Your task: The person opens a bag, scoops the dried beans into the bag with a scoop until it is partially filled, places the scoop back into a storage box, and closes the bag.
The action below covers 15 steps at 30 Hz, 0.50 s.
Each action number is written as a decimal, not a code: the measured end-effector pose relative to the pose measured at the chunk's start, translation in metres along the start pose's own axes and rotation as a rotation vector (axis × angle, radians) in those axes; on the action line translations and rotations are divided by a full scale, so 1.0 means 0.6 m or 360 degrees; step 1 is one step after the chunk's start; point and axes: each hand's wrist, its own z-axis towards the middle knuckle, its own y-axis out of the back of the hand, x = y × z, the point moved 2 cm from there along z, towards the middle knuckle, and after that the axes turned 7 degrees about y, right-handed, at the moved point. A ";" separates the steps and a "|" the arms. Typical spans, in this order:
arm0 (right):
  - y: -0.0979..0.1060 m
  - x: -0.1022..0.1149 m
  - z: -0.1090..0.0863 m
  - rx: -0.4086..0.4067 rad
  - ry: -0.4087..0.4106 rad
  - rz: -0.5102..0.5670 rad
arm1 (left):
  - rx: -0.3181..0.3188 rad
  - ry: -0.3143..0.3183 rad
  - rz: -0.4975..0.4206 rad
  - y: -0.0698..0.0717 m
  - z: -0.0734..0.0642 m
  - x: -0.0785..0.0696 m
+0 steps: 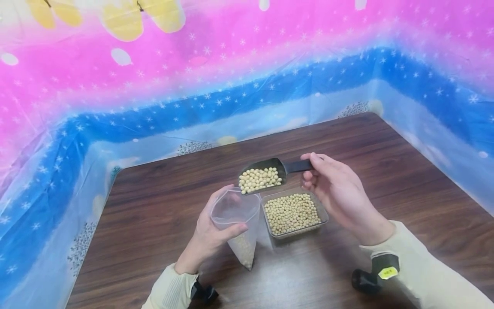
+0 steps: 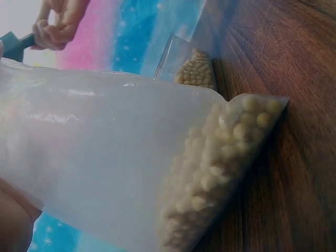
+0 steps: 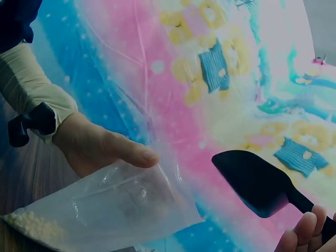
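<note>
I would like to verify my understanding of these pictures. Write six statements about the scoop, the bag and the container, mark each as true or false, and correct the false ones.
1. The black scoop is in the grip of the right hand. True.
2. The scoop is empty. False: it carries pale beans.
3. The left hand holds the plastic bag. True.
4. The mouth of the bag is closed. False: it is open in the head view.
5. The clear container stands on the wooden table. True.
6. The bag has no beans inside. False: beans lie in its lower end.
</note>
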 end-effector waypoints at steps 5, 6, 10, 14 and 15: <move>-0.015 -0.008 0.003 -0.0015 0.0013 -0.0074 | 0.0003 0.0002 -0.0014 0.000 -0.001 0.000; -0.017 -0.009 0.004 -0.0016 0.0017 -0.0086 | 0.0002 0.0008 -0.0018 0.000 -0.002 0.000; -0.021 -0.010 0.004 -0.0019 0.0026 -0.0131 | -0.0017 0.0046 -0.0004 0.001 -0.002 0.001; -0.024 -0.009 0.004 -0.0013 0.0047 -0.0159 | -0.0022 0.0048 0.0001 0.001 -0.002 0.002; -0.025 -0.009 0.004 -0.0010 0.0057 -0.0163 | -0.0019 0.0042 -0.0004 0.001 -0.002 0.002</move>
